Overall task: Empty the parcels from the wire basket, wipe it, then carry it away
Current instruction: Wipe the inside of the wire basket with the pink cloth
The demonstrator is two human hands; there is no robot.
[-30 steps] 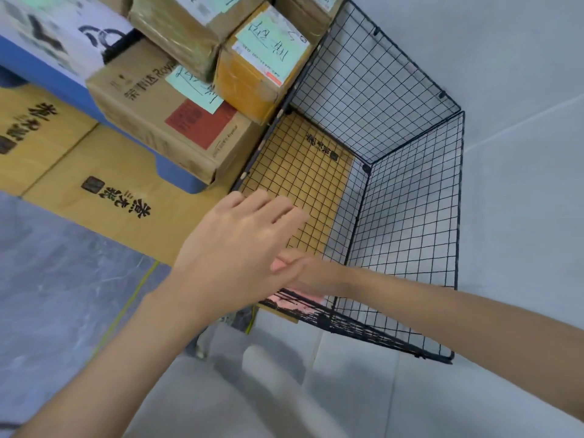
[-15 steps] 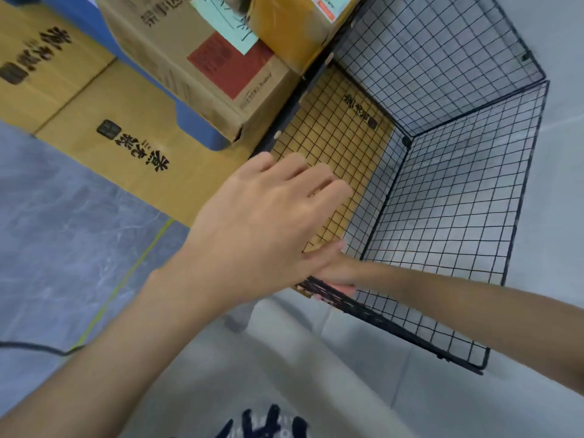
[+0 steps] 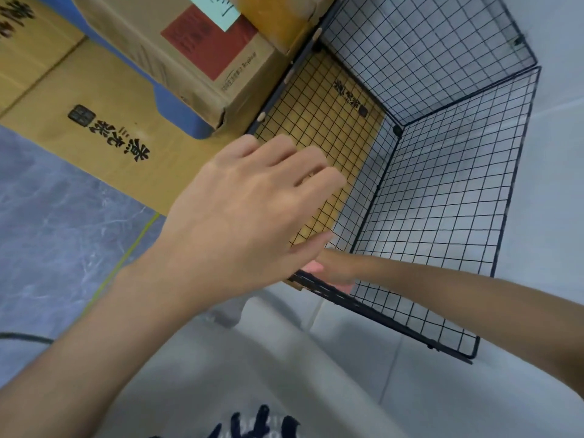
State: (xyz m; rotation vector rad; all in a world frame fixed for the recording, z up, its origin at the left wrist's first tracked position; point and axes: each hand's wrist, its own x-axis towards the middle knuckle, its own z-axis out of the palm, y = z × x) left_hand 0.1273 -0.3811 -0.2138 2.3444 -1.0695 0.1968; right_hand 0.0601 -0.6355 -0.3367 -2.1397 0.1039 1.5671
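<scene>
The black wire basket stands on the floor with no parcels in it, and brown cardboard shows through its mesh bottom. My left hand hovers over the basket's left wall with its fingers relaxed and spread, holding nothing. My right hand reaches inside to the near left corner and holds a pink cloth against the wires. My left hand hides most of its fingers. Parcels lie stacked just left of the basket: a brown carton with a red label and a yellow parcel.
The parcels rest on a blue platform over flattened printed cardboard. The grey floor carries a yellow line and a black cable at the left. Pale floor lies to the right of the basket.
The view has swung so the basket sits higher and further right. My right hand has slid the pink cloth closer to the near rim, while my left hand stays above the left wall.
</scene>
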